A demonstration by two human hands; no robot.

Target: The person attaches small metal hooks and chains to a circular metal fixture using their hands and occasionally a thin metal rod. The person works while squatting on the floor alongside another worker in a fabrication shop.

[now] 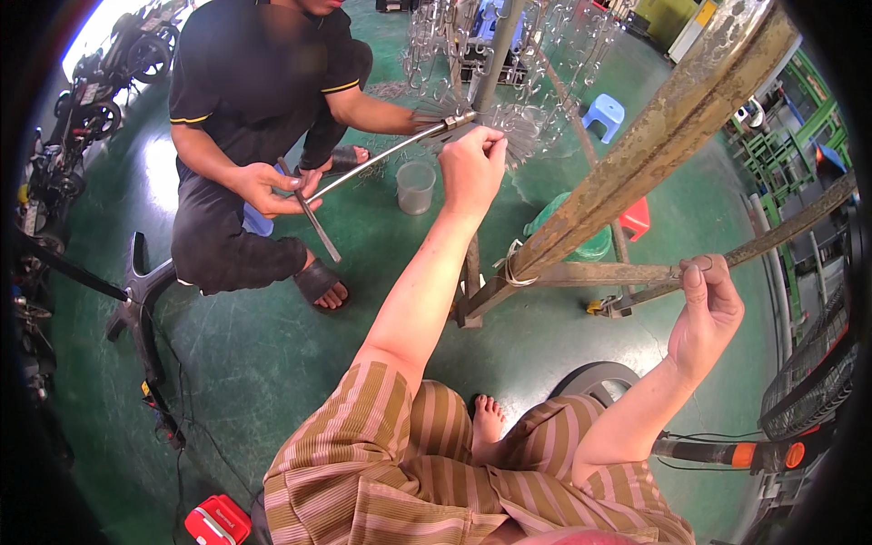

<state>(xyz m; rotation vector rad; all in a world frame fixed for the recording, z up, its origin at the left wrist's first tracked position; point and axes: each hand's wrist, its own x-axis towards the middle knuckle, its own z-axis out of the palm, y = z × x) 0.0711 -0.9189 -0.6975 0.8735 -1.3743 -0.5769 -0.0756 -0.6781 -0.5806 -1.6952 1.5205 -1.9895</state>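
Note:
My left hand (472, 171) is raised with its fingertips pinched together, near a fan of thin grey metal strips (513, 141) around an upright post. Whatever lies between those fingertips is too small to make out. On the other side, my right hand (710, 309) is closed beside the rusty frame bar, thumb against fingers, on what looks like a thin curved wire (705, 262). Facing me, a crouching person holds a dark flat metal bar (313, 218) in one hand. A long shiny rod (372, 163) runs from that person's hands to the post.
A thick rusty metal beam (654, 136) slants up between my hands. Many metal hooks (563, 45) hang behind it. On the green floor stand a clear bucket (415, 189), a blue stool (603, 118), a red box (218, 522) and a black fan (813, 363).

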